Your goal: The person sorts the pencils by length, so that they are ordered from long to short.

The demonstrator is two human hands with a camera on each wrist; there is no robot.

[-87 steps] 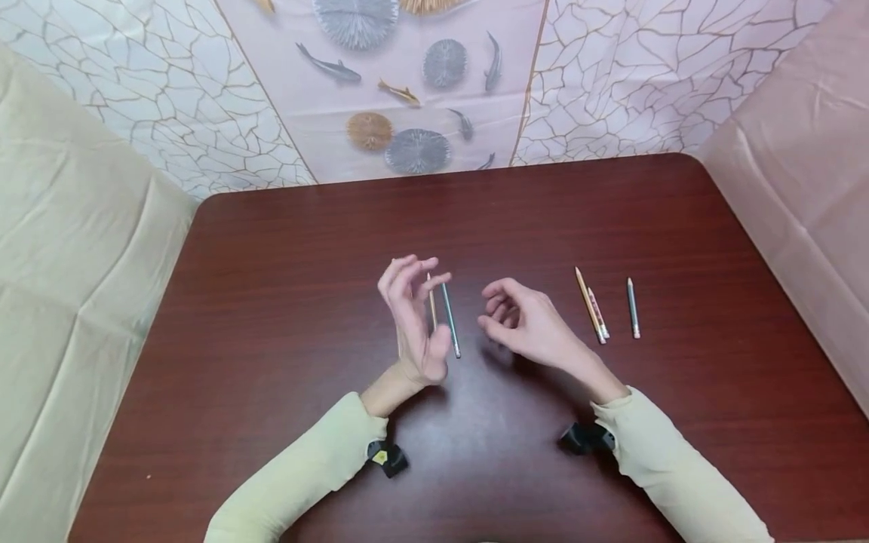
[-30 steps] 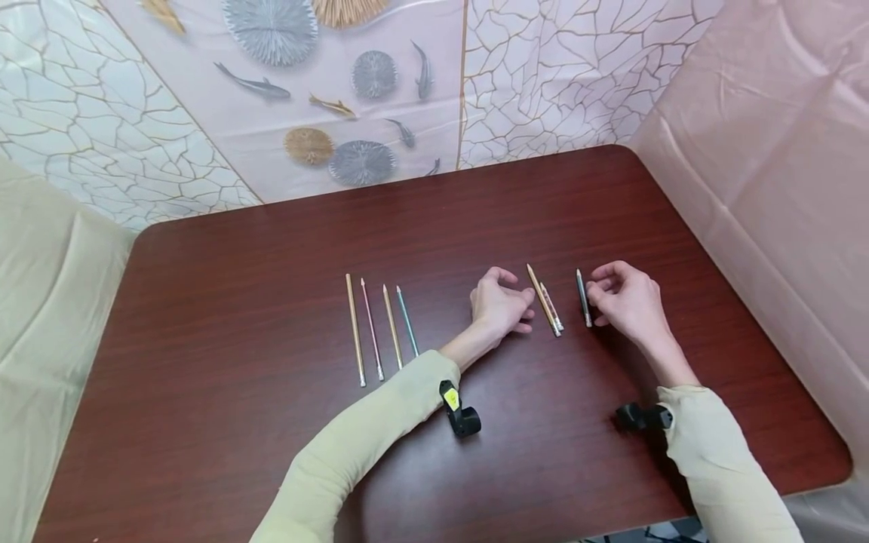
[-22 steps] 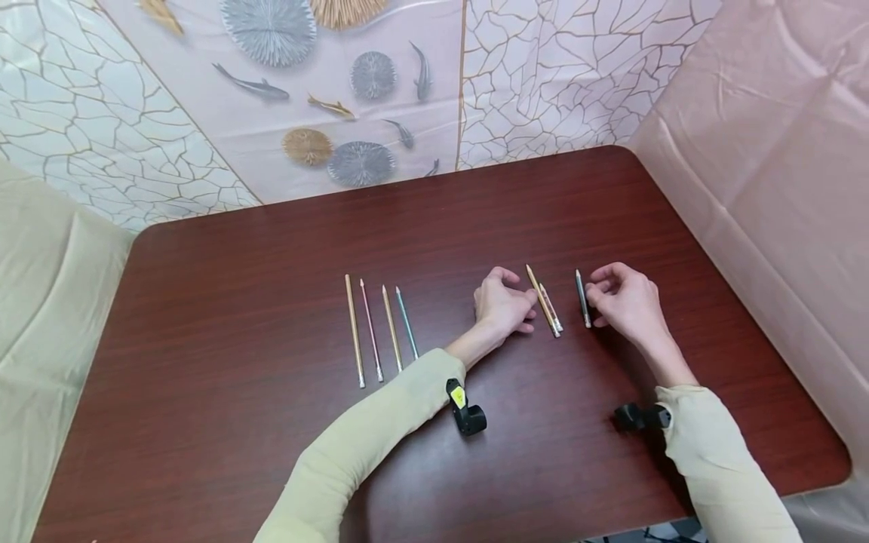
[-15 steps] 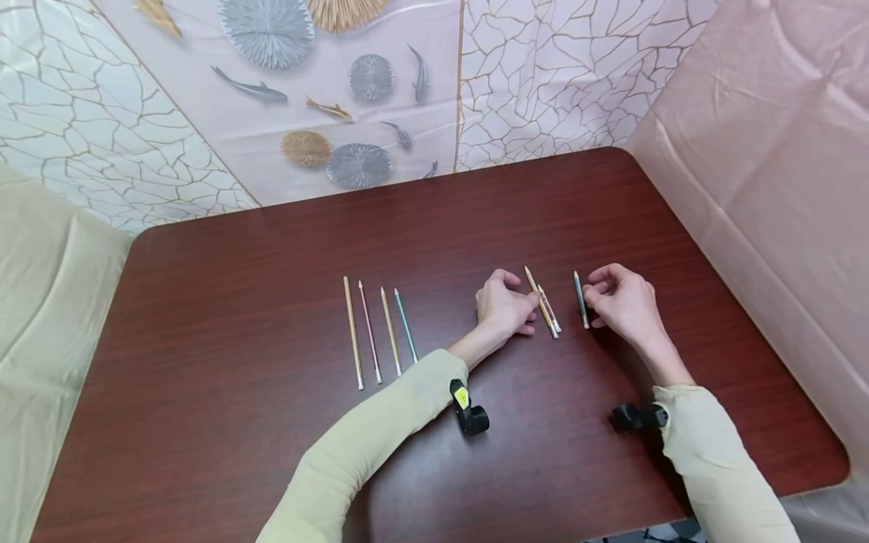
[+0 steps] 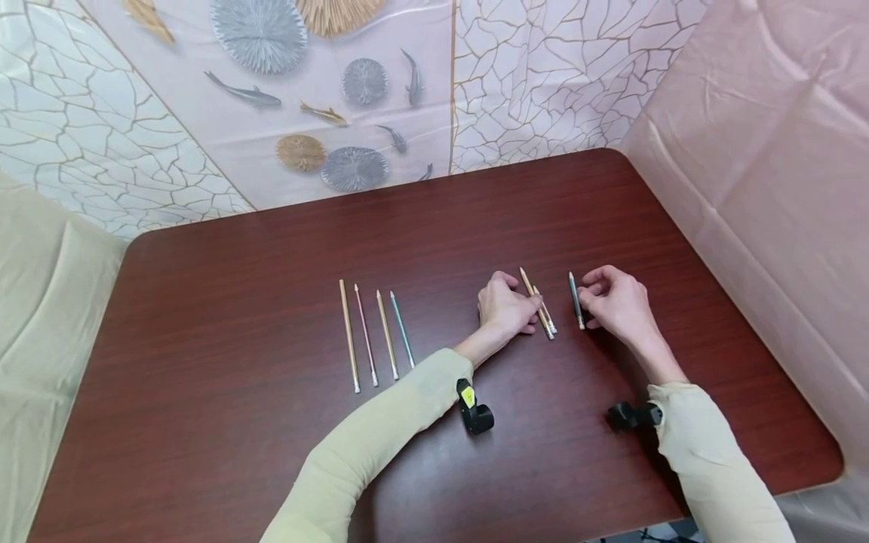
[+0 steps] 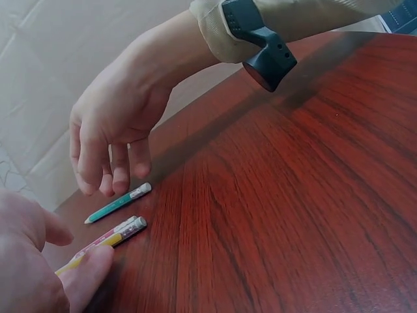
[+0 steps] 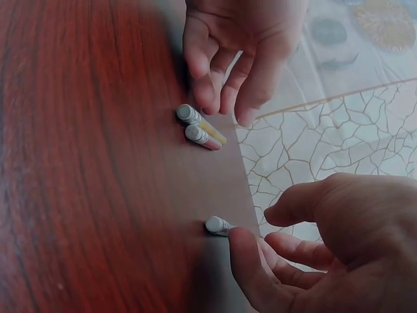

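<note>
My left hand [image 5: 505, 305] is at the left side of a short yellow pencil [image 5: 526, 279], its thumb overlapping the barrel. A shorter pink patterned pencil [image 5: 551, 323] lies against the yellow one on the right. In the left wrist view, that thumb covers part of the yellow pencil [image 6: 114, 239], and the index finger stays apart from it. My right hand [image 5: 619, 303] hovers beside a short teal pencil [image 5: 576, 302], thumb and fingers loosely bent. In the right wrist view, its thumb hides most of the teal pencil beyond the eraser end [image 7: 215, 225]; contact is unclear.
Left of my left hand, longer pencils lie in a row: gold [image 5: 349, 335], pink [image 5: 366, 335], yellow [image 5: 388, 335] and teal [image 5: 401, 328]. My left sleeve covers the lower end of the teal one. Fabric walls [image 5: 740, 188] border the dark red table [image 5: 204, 422].
The view has turned right. Both hands have left the middle of the table, the right for the teal pencil, the left for the short yellow one. Lately, my left thumb has edged rightward over it.
</note>
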